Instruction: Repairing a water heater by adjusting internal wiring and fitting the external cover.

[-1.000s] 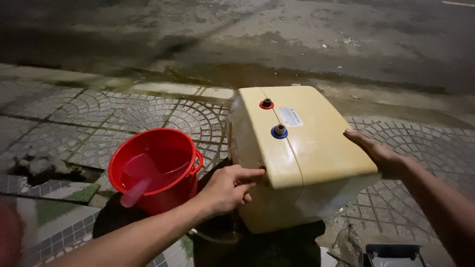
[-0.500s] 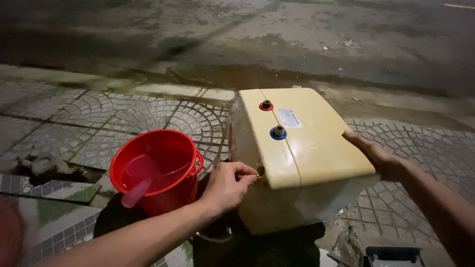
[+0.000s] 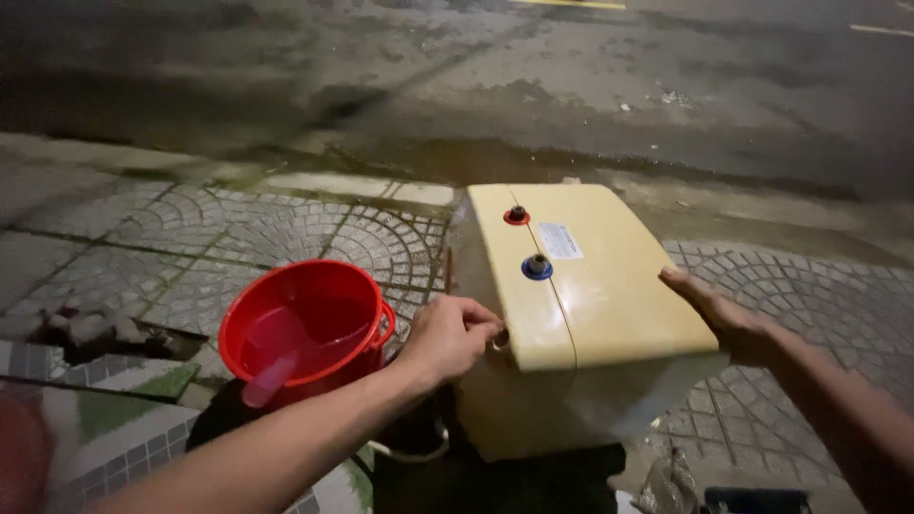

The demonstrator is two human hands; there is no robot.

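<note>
A cream-yellow water heater tank (image 3: pixel 590 305) sits at the centre of the frame, lying with its broad face upward on something dark that the view does not make clear. Two pipe stubs stand on that face, one with a red collar (image 3: pixel 516 216) and one with a blue collar (image 3: pixel 536 267), and a small white label (image 3: pixel 560 241) lies just right of them. The left hand (image 3: pixel 447 335) curls against the tank's near left edge, fingers bent together around a small fitting there; whether they truly pinch it cannot be told. The right hand (image 3: pixel 725 319) lies flat on the right edge, fingers straight and pressed together.

The tank looks bulky and smooth-sided, so a flat palm alone probably gives a weak hold; if it tips toward the lower left, it could strike the red bucket (image 3: pixel 307 328) just beside it and spill the water inside. The patterned paving (image 3: pixel 228 238) and the road (image 3: pixel 476 86) beyond appear damp, so footing may slip.
</note>
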